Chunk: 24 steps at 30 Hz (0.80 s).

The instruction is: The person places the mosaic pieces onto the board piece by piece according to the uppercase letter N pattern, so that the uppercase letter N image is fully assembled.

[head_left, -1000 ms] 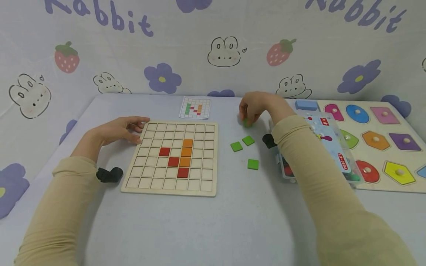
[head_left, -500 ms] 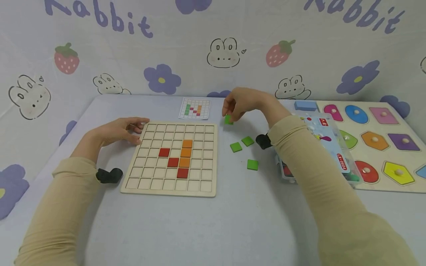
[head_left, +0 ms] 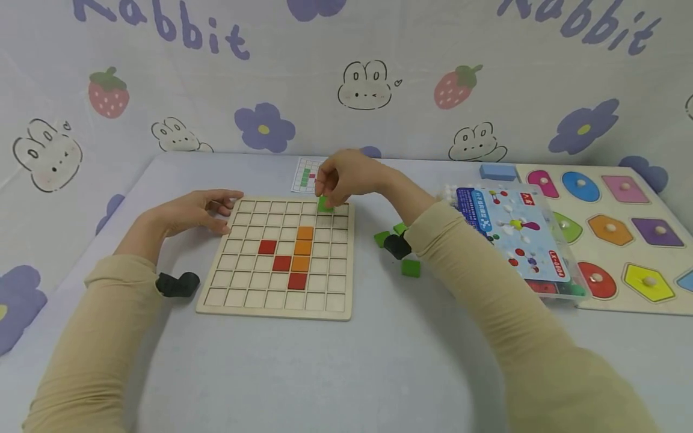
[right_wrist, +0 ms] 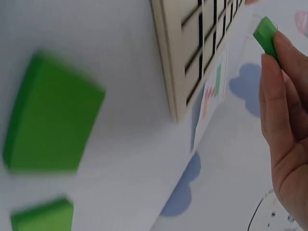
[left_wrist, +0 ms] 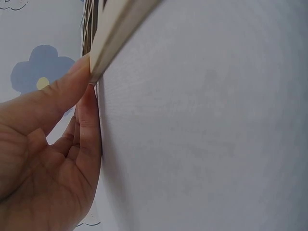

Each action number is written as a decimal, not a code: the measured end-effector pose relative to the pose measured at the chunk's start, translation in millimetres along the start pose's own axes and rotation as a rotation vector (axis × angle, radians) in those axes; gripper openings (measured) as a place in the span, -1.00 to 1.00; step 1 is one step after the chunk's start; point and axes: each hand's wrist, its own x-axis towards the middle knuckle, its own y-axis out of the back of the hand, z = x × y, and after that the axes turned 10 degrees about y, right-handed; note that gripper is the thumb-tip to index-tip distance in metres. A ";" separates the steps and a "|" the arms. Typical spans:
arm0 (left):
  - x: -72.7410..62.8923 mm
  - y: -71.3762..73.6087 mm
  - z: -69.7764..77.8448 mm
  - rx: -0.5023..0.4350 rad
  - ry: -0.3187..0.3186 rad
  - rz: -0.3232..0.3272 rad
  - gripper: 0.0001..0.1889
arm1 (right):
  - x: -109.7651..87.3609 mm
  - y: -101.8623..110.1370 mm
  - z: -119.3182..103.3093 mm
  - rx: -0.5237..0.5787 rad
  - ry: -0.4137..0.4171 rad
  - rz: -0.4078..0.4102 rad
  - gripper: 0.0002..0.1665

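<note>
A wooden grid board [head_left: 271, 304] lies on the table, with three orange tiles [head_left: 302, 248] in a column and three red tiles [head_left: 282, 263] on a diagonal. At its upper left edge my left hand [head_left: 189, 210] rests. The left wrist view shows the thumb [left_wrist: 72, 79] touching the board's rim. My right hand [head_left: 349, 177] pinches a green tile [right_wrist: 266, 34] between thumb and fingers, over the board's upper right part. More green tiles [head_left: 411, 268] lie right of the board, partly behind the right wrist's black camera.
Behind the board lies a printed pattern card [head_left: 305, 175], partly covered by my right hand. To the right are a clear plastic box [head_left: 520, 225] with a blue label, a knob puzzle board [head_left: 622, 252] and a blue block [head_left: 498, 172]. A printed cloth [head_left: 303, 66] hangs behind.
My right hand has moved left with the green tile, from beyond the loose tiles to over the board's upper right part. The left hand stays in place.
</note>
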 end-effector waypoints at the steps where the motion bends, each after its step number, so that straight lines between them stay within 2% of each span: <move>1: 0.1 0.0 0.1 0.000 0.002 -0.001 -0.12 | 2.5 -4.4 -1.7 0.007 0.020 0.015 -0.81; 7: 0.3 -0.2 0.0 0.000 0.003 -0.001 -0.12 | 20.3 -28.5 -11.8 0.051 0.111 0.094 -0.83; 12: 0.5 -0.1 0.5 -0.009 0.001 -0.006 -0.11 | 32.5 -46.0 -24.8 0.105 0.109 0.130 -0.85; 24: -0.4 0.2 0.4 -0.015 -0.007 -0.008 -0.11 | 52.3 -76.1 -42.8 0.048 0.119 0.134 -0.75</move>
